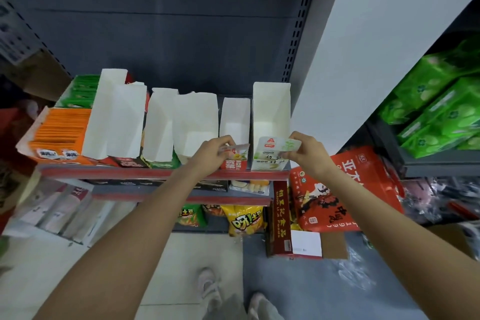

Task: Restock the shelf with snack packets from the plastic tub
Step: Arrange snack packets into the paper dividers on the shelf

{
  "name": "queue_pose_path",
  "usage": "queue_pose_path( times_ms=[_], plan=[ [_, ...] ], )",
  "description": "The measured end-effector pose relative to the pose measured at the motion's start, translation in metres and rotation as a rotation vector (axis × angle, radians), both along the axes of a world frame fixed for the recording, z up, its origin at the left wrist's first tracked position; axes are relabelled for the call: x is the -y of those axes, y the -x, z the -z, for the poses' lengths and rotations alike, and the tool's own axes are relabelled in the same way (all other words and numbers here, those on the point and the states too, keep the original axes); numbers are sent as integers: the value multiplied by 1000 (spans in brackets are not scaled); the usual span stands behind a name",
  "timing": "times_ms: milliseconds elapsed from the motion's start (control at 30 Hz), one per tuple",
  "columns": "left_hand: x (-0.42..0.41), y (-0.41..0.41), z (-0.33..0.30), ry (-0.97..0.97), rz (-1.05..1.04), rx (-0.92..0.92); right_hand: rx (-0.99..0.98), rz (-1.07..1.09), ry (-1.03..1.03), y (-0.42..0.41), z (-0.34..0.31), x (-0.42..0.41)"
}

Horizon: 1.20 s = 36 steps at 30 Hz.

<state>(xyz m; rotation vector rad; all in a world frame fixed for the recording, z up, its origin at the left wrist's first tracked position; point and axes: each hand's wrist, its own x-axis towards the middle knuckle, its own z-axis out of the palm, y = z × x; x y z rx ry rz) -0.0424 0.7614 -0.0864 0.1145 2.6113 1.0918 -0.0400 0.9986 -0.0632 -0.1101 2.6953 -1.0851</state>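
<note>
Shop shelving with a dark back panel fills the view, and on the red-edged shelf (161, 173) stands a row of open white display boxes, most of them showing bare insides; an orange box (61, 135) at the far left is packed full. Both hands work at the two rightmost boxes. The left hand (213, 149) pinches a thin packet (237, 147) at the front lip of the red box (235, 125), fingers curled round its edge. The right hand (302, 149) grips a pale green packet (279, 145) between thumb and fingers, held over the front of the green box (271, 122). The tub itself is not in view, so the only stock seen is these two packets. To do this step well, I judge each packet should go in upright, printed face forward, pushed right to the back wall so later ones stack in front. Seating one hand's packet before the other would keep the light boxes from sliding. The boxes look flimsy and could tip or shift if a packet catches the front lip, so it should clear that edge first.
</note>
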Motion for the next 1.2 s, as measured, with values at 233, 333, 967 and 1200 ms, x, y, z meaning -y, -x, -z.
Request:
queue_pose_path(
  times_ms=[233, 333, 967, 1200],
  plan=[
    [-7, -9, -7, -30, -59, -130, -37, -94, -59, -5, -14, 4],
    [-13, -10, -16, -12, -78, -215, -75, -95, -74, -4, -21, 6],
    [56, -57, -129, 247, -394, -533, -413, -344, -75, -14, -100, 135],
    [204, -109, -152, 312, -746, -521, -508, -516, 25, -32, -132, 294]
  ],
)
